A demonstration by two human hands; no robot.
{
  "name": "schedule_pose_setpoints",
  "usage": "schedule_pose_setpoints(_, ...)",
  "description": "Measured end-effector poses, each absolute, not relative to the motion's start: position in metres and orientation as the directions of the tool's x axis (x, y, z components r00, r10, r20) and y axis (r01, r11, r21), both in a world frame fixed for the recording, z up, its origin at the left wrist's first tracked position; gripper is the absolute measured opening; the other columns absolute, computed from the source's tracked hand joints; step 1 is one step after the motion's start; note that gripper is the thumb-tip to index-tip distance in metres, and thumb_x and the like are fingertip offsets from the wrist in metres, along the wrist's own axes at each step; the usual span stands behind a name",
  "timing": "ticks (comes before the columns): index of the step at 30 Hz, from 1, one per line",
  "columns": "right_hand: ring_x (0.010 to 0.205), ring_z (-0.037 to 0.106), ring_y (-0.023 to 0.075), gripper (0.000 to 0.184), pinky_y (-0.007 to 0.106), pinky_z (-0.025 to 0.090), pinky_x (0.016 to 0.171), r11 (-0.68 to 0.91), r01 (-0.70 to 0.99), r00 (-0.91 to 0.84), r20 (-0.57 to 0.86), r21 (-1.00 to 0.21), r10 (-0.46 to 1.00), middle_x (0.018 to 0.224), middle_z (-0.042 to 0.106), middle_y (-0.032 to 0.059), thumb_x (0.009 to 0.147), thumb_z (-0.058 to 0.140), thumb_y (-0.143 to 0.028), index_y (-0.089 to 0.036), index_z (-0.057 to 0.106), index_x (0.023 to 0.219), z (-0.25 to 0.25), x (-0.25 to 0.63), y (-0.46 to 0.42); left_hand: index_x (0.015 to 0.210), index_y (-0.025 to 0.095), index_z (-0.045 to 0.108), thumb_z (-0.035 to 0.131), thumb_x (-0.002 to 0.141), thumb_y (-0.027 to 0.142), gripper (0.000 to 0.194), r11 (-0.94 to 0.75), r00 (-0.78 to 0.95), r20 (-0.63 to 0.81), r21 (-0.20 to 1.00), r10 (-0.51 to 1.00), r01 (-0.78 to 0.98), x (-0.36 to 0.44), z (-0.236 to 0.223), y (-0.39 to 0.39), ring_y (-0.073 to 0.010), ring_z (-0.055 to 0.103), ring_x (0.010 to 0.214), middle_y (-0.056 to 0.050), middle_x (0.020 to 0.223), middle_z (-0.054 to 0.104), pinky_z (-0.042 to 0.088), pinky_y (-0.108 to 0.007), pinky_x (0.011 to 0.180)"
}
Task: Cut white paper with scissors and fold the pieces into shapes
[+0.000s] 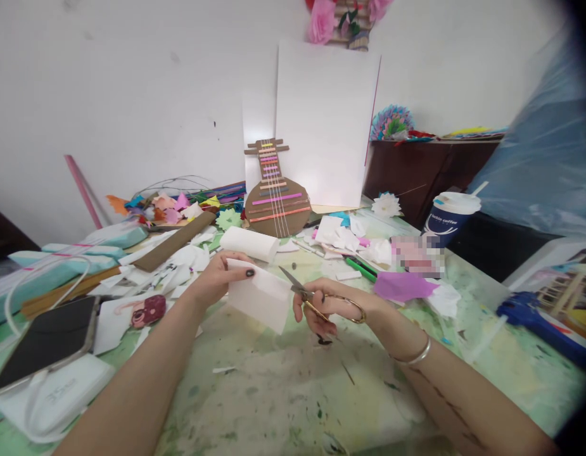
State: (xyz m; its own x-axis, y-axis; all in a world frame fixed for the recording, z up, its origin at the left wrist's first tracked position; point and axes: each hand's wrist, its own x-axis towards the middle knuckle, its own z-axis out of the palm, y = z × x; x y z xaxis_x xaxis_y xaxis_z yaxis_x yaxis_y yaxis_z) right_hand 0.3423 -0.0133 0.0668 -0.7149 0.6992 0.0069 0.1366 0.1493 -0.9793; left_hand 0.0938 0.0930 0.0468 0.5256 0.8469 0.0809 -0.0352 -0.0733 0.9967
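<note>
In the head view, thin white paper (259,297), smooth and roughly four-sided, droops slightly over a green tabletop (254,392) mottled with paint stains. The scissors (299,288) have slim metal blades aimed between ten and eleven o'clock and shiny gold-coloured looped handles. At twelve o'clock from the paper sits a white paper roll (249,244), and beyond it a flat brown lute-shaped piece (278,209) with coloured strips and pale strings. A smooth purple sheet (401,286) lies between two and three o'clock from the right hand (325,307); farther off, at two, stand a lidded cup (449,218) and crinkled clear plastic (549,126). A pixelated patch (419,255) masks whatever lies near that cup. The left hand (216,278) pinches the paper, thumb on top, its other fingertips hidden underneath; the right hand curls through the handles. Both forearms are cut off by the frame, at seven and four o'clock. The paper lies between three and four o'clock from the left hand and at nine from the right, though I cannot tell whether the blades touch it.
</note>
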Motion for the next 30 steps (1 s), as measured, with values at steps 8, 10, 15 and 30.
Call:
schedule_pose_setpoints(8,0.04,0.045,0.0068,0.051,0.021,0.04,0.043,0.155,0.162,-0.757,-0.022,-0.974,0.653,0.056,0.056,-0.0002,0.084,0.035,-0.062,-0.013,0.051,0.083,0.064,0.348,-0.008,0.064,0.015,0.064,0.077,0.058,0.028,0.02,-0.175,0.492,0.119,0.982,0.862,0.068,0.086,0.049,0.095,-0.0114,0.054,0.047,0.0,0.056,0.06,0.038,-0.018,0.042)
schedule_pose_setpoints(10,0.039,0.045,0.0066,0.053,0.021,0.038,0.041,0.156,0.167,-0.764,-0.028,-0.974,0.644,0.055,0.056,-0.0001,0.083,0.035,-0.064,-0.013,0.051,0.083,0.063,0.348,-0.007,0.063,0.015,0.063,0.077,0.058,0.028,0.02,-0.198,0.493,0.13,0.976,0.86,0.088,0.086,0.049,0.095,-0.0109,0.053,0.047,0.001,0.058,0.061,0.038,-0.018,0.043)
schedule_pose_setpoints(15,0.04,0.045,0.0068,0.053,0.021,0.039,0.043,0.163,0.148,-0.774,-0.012,-0.976,0.633,0.053,0.053,-0.0012,0.084,0.035,-0.063,-0.013,0.051,0.081,0.063,0.348,-0.007,0.064,0.015,0.062,0.076,0.059,0.028,0.02,-0.226,0.506,0.145,0.969,0.85,0.103,0.086,0.049,0.096,-0.0114,0.052,0.048,0.0,0.058,0.06,0.037,-0.019,0.043)
schedule_pose_setpoints(30,0.042,0.048,0.0091,0.037,0.026,0.045,0.049,0.076,0.099,-0.793,-0.033,-0.992,0.609,0.054,0.053,-0.0022,0.084,0.042,-0.049,-0.013,0.053,0.088,0.057,0.349,-0.004,0.068,0.015,0.062,0.077,0.057,0.025,0.021,-0.232,0.543,0.156,0.97,0.825,0.075,0.085,0.049,0.096,-0.0112,0.052,0.051,0.0,0.06,0.059,0.037,-0.019,0.045)
